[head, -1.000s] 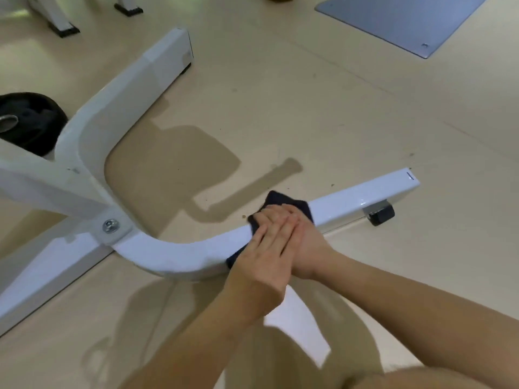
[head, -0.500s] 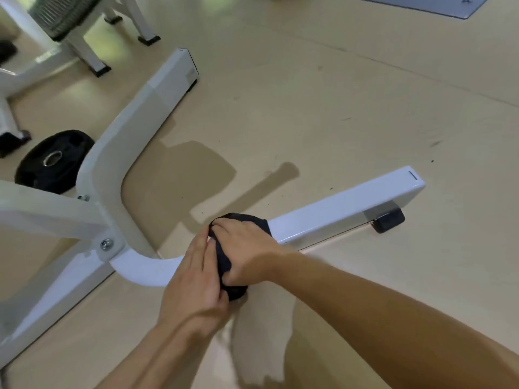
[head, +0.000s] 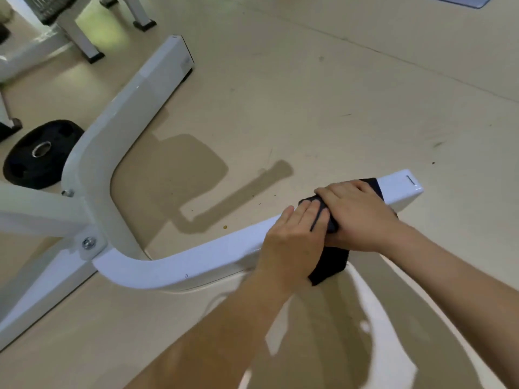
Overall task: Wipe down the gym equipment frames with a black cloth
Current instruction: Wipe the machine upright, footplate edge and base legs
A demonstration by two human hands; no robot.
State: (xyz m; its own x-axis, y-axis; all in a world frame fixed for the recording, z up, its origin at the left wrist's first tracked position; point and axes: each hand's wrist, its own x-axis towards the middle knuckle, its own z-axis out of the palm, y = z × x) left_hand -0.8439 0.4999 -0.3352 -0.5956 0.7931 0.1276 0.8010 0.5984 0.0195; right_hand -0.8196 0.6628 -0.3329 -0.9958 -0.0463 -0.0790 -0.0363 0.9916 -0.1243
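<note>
A white U-shaped base frame [head: 196,262] of a gym machine lies on the beige floor. The black cloth [head: 328,265] is draped over its near bar, close to the bar's right end, with one flap hanging down the near side. My right hand [head: 356,211] lies on top of the cloth, its fingers curled round cloth and bar. Just to its left, my left hand [head: 295,240] rests with straight fingers on the bar, the fingertips pressing the cloth's edge.
A black weight plate [head: 39,153] lies on the floor behind the frame's left bend. White legs of another bench [head: 84,40] stand at the top left. A grey mat corner [head: 460,0] shows at the top right. A bolt [head: 89,243] joins the frame's parts.
Both hands and the cloth have slid right along the bar, from near the bend to close to its right end. My left hand now lies flatter on the bar.
</note>
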